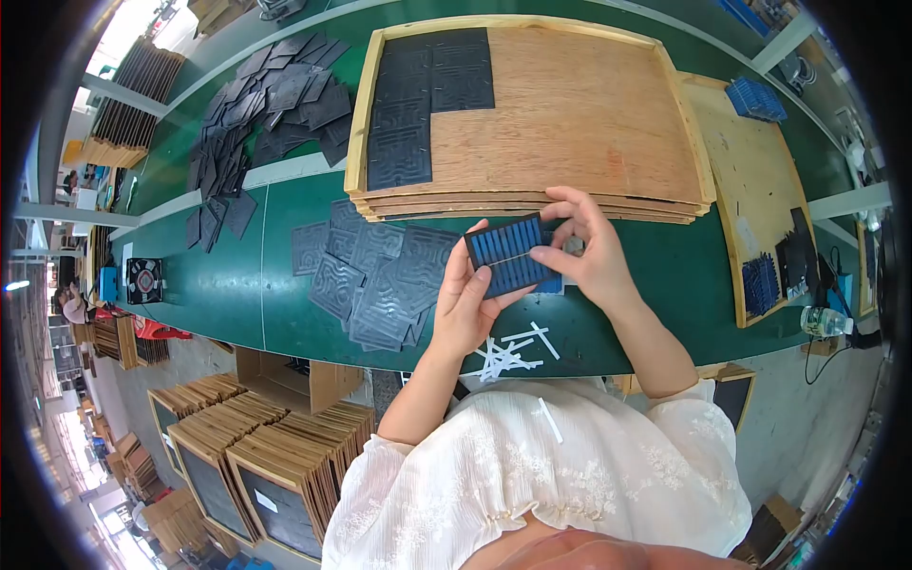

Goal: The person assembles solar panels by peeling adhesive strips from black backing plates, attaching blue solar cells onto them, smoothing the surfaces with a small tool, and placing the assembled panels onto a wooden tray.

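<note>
My left hand [463,309] grips a small solar panel [505,249] by its lower left side, thumb on its face. The panel has dark blue cells and a pale line across its middle. At its right side, my right hand [597,261] has its thumb on the panel and its other fingers curled near the edge. Under the hands, a bit of another blue piece [549,285] shows on the table. Black patterned squares [380,275] lie loosely to the left. White strips [503,359] are scattered below the hands, and one strip [550,421] rests on my clothing.
A stack of wood-framed trays [570,142] stands ahead, with several black squares [399,123] in the top one. Dark squares are heaped [275,100] at the far left. Blue panels sit in stacks [760,283] on a board at right. A small fan [144,281] stands left.
</note>
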The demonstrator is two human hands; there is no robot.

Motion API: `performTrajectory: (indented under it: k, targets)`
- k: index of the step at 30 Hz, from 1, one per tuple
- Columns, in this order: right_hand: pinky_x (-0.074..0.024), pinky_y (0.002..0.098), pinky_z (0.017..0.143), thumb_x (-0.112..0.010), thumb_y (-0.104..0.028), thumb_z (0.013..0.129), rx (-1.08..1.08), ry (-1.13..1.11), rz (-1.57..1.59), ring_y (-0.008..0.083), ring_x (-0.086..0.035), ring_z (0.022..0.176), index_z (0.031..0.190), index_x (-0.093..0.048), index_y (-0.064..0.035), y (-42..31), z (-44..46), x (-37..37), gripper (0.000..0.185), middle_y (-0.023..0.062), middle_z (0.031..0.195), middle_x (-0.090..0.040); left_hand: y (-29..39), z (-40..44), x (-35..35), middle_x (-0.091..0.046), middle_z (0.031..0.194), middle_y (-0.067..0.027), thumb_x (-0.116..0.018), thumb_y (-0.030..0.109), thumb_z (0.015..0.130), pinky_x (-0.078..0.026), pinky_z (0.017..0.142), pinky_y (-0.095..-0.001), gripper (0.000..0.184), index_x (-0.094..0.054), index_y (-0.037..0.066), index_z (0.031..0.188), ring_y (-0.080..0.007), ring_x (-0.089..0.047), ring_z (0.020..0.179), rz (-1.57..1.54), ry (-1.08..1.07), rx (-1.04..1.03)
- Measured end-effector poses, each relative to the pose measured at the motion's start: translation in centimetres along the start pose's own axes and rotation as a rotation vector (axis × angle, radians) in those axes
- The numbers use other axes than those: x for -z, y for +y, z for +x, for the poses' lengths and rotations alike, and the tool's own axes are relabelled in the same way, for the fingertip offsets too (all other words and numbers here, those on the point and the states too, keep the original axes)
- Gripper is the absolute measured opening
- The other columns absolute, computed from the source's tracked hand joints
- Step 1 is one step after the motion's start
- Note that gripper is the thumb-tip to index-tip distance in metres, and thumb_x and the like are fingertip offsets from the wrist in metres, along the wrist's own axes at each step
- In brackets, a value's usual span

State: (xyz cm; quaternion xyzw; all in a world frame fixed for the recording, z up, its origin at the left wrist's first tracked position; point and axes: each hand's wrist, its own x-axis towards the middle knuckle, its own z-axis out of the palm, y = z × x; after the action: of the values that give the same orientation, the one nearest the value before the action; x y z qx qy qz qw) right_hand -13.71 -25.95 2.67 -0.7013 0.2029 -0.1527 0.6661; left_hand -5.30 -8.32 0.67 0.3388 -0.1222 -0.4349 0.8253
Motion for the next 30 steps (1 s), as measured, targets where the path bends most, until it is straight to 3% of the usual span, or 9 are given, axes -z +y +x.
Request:
performTrajectory:
  k: [6, 9, 12, 15, 16, 20, 22, 27, 30]
  targets:
    - [-0.0470, 0.0209, 0.073, -0.077, 0.000, 0.081, -0.087, -0.032, 0.078, 0.0073, -0.061, 0.081, 0.130, -0.054, -0.0037, -0.7, -0.2, 0.7, 0.054, 0.0042, 0.091, -0.068, 0.5, 0.1, 0.0, -0.041, 0.147, -0.0200, -0.039, 0.005, 0.101, -0.049, 0.101, -0.0597, 0.056, -0.022, 0.014, 0.154, -0.0414, -0.049, 0.131, -0.052, 0.008, 0.027]
    - [-0.0473, 0.0207, 0.075, -0.075, 0.001, 0.083, -0.078, -0.017, 0.155, 0.0074, -0.063, 0.083, 0.130, -0.054, -0.0037, -0.7, -0.5, 0.7, 0.052, 0.0032, 0.090, -0.068, 0.7, 0.1, -0.8, -0.048, 0.140, -0.0187, -0.046, 0.000, 0.099, -0.057, 0.093, -0.0458, 0.054, -0.029, 0.009, 0.149, -0.0317, -0.057, 0.123, -0.101, 0.042, -0.028]
    - [-0.0475, 0.0208, 0.076, -0.074, 0.002, 0.083, -0.082, 0.024, 0.246, 0.0069, -0.062, 0.084, 0.130, -0.054, -0.0039, -0.5, -0.6, 1.0, 0.052, 0.0028, 0.090, -0.068, -0.7, 0.4, 1.7, -0.062, 0.117, -0.0121, -0.056, -0.003, 0.095, -0.057, 0.079, -0.0281, 0.036, -0.049, 0.001, 0.130, -0.0161, -0.064, 0.099, 0.379, 0.213, -0.291]
    - [-0.0474, 0.0207, 0.077, -0.074, 0.003, 0.083, -0.073, 0.025, 0.228, 0.0066, -0.062, 0.085, 0.130, -0.054, -0.0039, -0.5, -0.5, 1.1, 0.051, 0.0024, 0.091, -0.068, -0.4, -0.2, 2.2, -0.065, 0.092, -0.0033, -0.064, -0.003, 0.092, -0.051, 0.067, -0.0198, 0.013, -0.059, -0.002, 0.105, -0.0065, -0.059, 0.078, 0.628, 0.288, -0.307]
    - [-0.0473, 0.0206, 0.077, -0.074, 0.003, 0.083, -0.073, 0.015, 0.222, 0.0064, -0.061, 0.086, 0.130, -0.054, -0.0038, -0.3, -0.5, 1.1, 0.051, 0.0022, 0.090, -0.068, -0.2, -0.1, 1.1, -0.063, 0.084, -0.0013, -0.064, 0.001, 0.094, -0.052, 0.067, -0.0223, 0.005, -0.062, -0.003, 0.097, -0.0067, -0.057, 0.071, 0.530, 0.316, -0.266]
    - [-0.0472, 0.0210, 0.077, -0.072, 0.004, 0.084, -0.051, 0.004, 0.224, 0.0091, -0.064, 0.088, 0.131, -0.054, -0.0040, 0.0, -0.5, 1.0, 0.051, 0.0039, 0.093, -0.070, -0.5, 0.0, 1.7, -0.066, 0.082, -0.0031, -0.061, 0.003, 0.097, -0.057, 0.063, -0.0246, 0.005, -0.061, -0.001, 0.099, -0.0073, -0.062, 0.070, 0.358, 0.260, -0.188]
    - [-0.0478, 0.0215, 0.080, -0.077, 0.002, 0.081, -0.090, -0.064, 0.396, 0.0145, -0.062, 0.103, 0.138, -0.048, -0.0049, -0.2, -0.7, 1.6, 0.065, 0.0098, 0.110, -0.068, -0.4, 0.2, 2.3, -0.067, 0.084, -0.0053, -0.057, 0.005, 0.099, -0.059, 0.064, -0.0281, 0.006, -0.061, 0.000, 0.099, -0.0110, -0.065, 0.072, 0.170, 0.168, -0.134]
    - [-0.0506, 0.0256, 0.090, -0.088, -0.007, 0.069, 0.212, -0.398, 0.458, 0.0246, -0.041, 0.139, 0.152, -0.029, -0.0079, -0.4, 0.0, 0.1, 0.102, 0.0161, 0.150, -0.043, 0.1, 0.4, 2.9, -0.070, 0.094, -0.0115, -0.053, 0.008, 0.101, -0.061, 0.065, -0.0335, 0.007, -0.059, 0.004, 0.099, -0.0206, -0.071, 0.079, -0.208, 0.011, 0.017]
    - [-0.0515, 0.0285, 0.092, -0.091, -0.012, 0.066, 0.273, -0.493, 0.245, 0.0257, -0.037, 0.142, 0.154, -0.025, -0.0075, -0.6, 1.0, -1.6, 0.110, 0.0132, 0.154, -0.038, -0.1, 0.3, 2.8, -0.070, 0.098, -0.0132, -0.054, 0.009, 0.101, -0.062, 0.068, -0.0359, 0.006, -0.058, 0.005, 0.098, -0.0235, -0.072, 0.084, -0.270, 0.011, 0.090]
